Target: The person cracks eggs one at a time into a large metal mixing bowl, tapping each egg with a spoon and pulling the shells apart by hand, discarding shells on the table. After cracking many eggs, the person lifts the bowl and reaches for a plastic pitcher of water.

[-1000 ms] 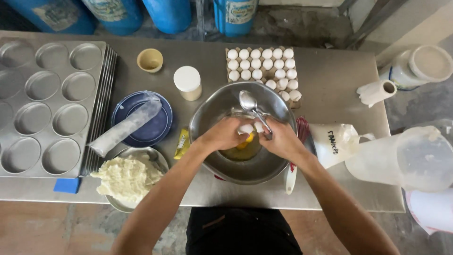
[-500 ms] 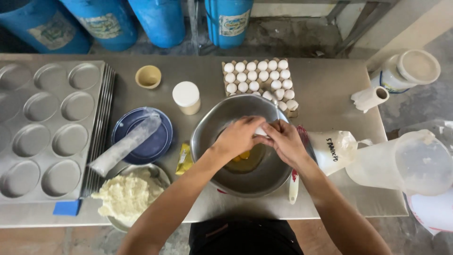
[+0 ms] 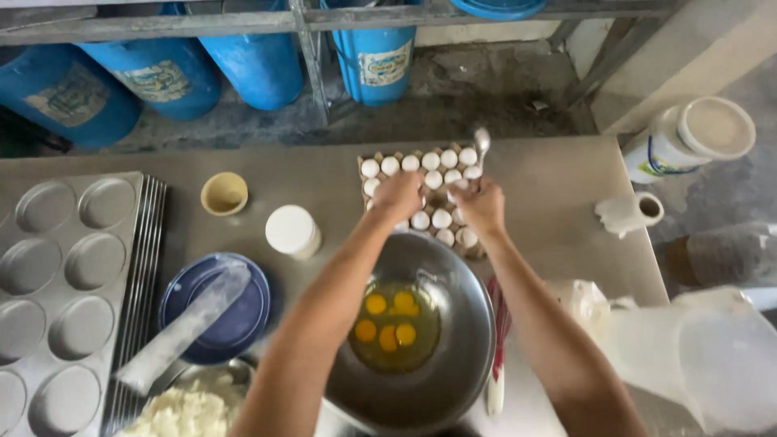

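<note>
Both my hands are over the egg tray (image 3: 421,190), just beyond the metal bowl (image 3: 453,356) holding four yolks (image 3: 387,321). My left hand (image 3: 398,197) curls over the eggs, its grasp unclear. My right hand (image 3: 479,204) clenches a spoon (image 3: 481,146), bowl end up.

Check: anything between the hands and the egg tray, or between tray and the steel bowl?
Nothing visible. Both the left hand and the right hand, which holds a spoon, are already over the egg tray. The steel bowl sits right beside the tray.
</note>
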